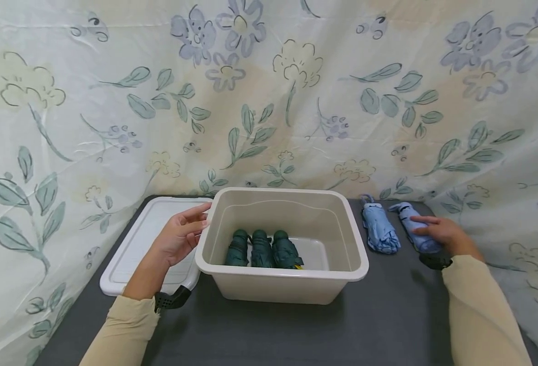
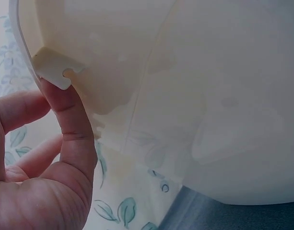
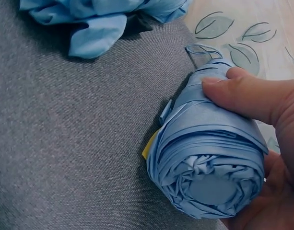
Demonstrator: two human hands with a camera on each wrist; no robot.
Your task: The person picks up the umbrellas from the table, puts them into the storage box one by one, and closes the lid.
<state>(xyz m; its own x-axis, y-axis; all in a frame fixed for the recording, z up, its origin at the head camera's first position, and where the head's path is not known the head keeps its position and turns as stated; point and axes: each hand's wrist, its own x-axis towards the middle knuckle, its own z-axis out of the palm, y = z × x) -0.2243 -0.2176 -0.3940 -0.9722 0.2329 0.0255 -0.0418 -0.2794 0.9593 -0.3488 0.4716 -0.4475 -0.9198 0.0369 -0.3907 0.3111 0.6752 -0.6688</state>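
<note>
A beige plastic storage bin (image 1: 278, 287) stands mid-table with several folded dark green umbrellas (image 1: 261, 249) side by side in its left half. My left hand (image 1: 184, 234) is at the bin's left rim; in the left wrist view its fingertips (image 2: 60, 98) pinch the edge of the wall. Off to the right, my right hand (image 1: 442, 234) holds a rolled light blue umbrella (image 3: 209, 129) lying on the table. The right wrist view shows the thumb over its upper side and other fingers partly hidden behind it. A second blue umbrella (image 1: 380, 229) lies between that hand and the bin.
A white lid (image 1: 133, 244) lies on the dark grey table (image 1: 269, 335) left of the bin, partly behind my left arm. A floral curtain (image 1: 269, 101) hangs right behind the table and along both sides.
</note>
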